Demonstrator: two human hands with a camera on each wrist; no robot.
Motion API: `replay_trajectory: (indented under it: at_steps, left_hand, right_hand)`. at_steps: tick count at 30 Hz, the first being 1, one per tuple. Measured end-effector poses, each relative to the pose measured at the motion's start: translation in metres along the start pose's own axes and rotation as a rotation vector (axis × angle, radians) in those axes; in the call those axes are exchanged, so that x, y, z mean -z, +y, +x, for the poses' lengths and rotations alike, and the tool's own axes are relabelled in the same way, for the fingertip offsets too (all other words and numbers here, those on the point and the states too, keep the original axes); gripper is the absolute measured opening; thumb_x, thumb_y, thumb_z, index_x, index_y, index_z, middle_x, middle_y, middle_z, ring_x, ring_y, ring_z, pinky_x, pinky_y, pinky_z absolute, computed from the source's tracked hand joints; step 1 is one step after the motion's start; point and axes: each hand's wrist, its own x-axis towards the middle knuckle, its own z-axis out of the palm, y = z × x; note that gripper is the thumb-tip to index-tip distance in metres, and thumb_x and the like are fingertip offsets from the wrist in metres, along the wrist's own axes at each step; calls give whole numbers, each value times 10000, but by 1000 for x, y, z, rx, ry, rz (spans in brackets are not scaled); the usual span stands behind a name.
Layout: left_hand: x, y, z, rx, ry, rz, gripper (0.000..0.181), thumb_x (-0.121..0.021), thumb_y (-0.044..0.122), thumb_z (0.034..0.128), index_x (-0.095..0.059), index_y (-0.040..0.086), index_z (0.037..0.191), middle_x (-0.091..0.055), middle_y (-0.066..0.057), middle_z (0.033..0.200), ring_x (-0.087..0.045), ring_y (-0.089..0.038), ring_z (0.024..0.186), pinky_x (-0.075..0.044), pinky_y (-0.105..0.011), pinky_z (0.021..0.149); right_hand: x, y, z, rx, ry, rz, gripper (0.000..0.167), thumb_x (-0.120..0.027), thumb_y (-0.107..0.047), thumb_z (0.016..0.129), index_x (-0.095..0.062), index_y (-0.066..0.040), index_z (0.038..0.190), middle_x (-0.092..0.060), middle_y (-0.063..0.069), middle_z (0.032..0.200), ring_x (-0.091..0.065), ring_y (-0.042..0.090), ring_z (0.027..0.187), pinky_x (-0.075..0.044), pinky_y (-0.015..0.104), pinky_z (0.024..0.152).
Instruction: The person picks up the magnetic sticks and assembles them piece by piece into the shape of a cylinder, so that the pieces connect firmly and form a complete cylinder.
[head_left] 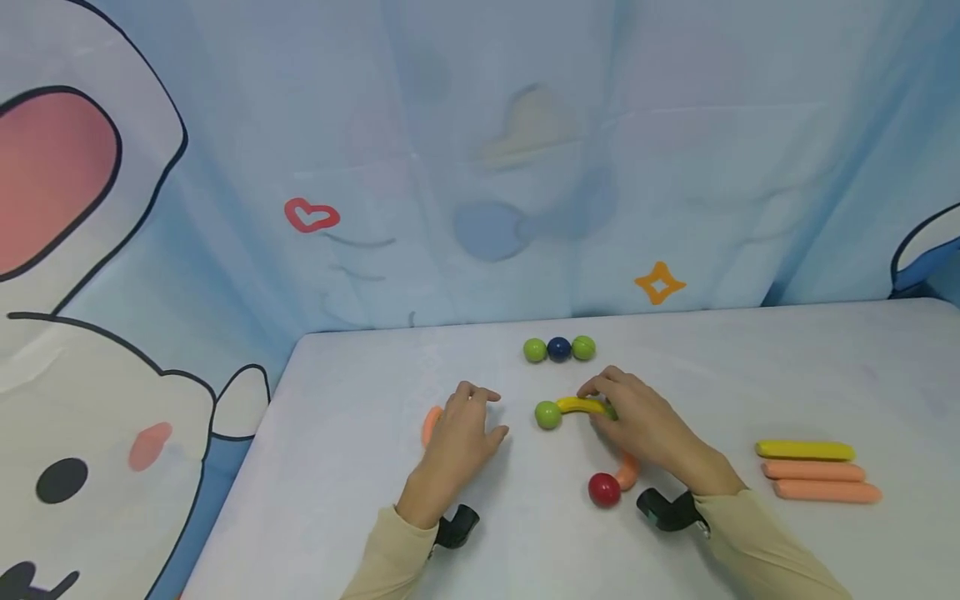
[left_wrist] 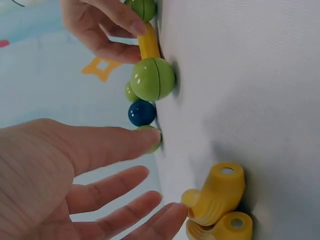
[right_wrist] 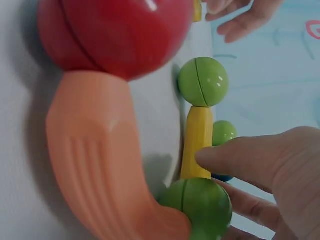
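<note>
We saw the right hand (head_left: 648, 421) pinching the yellow rod (head_left: 574, 405), thumb on the near side, fingertips opposite. The rod lay near the middle of the tabletop (head_left: 712, 375), with a pale green ball (head_left: 548, 415) at its left end and a darker green ball (right_wrist: 206, 207) at its right. From that darker ball a curved orange piece (head_left: 628, 472) bent toward us to the red ball (head_left: 603, 490).

What worried us most was the joint at the darker ball: we could not tell how deeply the rod or the orange piece sat in it, so a push or twist on the rod alone might have popped one end loose or swung the red ball sideways. The left hand (head_left: 459, 429) had its fingers apart and held nothing, so the pale green ball had no support and could have come off or rolled under an uneven push.

The black wrist camera (head_left: 667, 510) on the right arm sat near the red ball; dropping that wrist could have knocked it. Reaching forward too far could have scattered the three balls (head_left: 558, 348) beyond the rod. Beside the left hand lay two yellow pieces (left_wrist: 222, 192), close enough to its fingers that a careless sweep might have shoved them away.
</note>
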Motion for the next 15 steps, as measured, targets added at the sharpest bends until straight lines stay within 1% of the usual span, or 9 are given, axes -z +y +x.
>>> replay_trajectory:
  at_steps: [3,5,8,12,15]
  left_hand:
    - [0,-3,-2,16,8,0,332,-810,59,907,-713,-29,1211,-622,-188,1216,-638,-337,1092,-555,-431,920]
    - [0,-4,-2,24,18,6,307,-803,27,897,-718,-37,1184,-627,-186,1183,-643,-341,1055,-556,-431,894]
    - [0,-5,-3,31,19,23,299,-808,11,884,-725,-35,1167,-634,-183,1155,-651,-337,1022,-562,-430,874]
    - [0,-6,-5,35,-14,23,320,-811,10,880,-723,-31,1184,-641,-183,1158,-653,-300,964,-568,-419,868]
    - [-2,-5,-6,42,-61,19,329,-800,0,878,-721,-21,1197,-646,-162,1144,-630,-237,907,-570,-377,846]
  right_hand:
    - [0,0,1,-17,-10,-1,269,-762,-21,904,-727,-15,1171,-647,96,1075,-619,308,997,-566,557,906]
    - [0,0,2,-33,-17,-2,277,-761,-20,905,-722,-7,1179,-649,98,1070,-622,305,986,-570,557,892]
    - [1,1,2,-59,-27,-1,276,-757,-19,904,-718,1,1176,-651,102,1055,-626,300,960,-573,553,868]
    - [1,1,2,-91,-37,-2,266,-745,-24,908,-717,8,1171,-653,106,1043,-624,293,938,-571,544,855]
    - [1,1,1,-103,-35,-5,265,-741,-32,910,-717,12,1170,-656,113,1047,-622,291,930,-572,537,844]
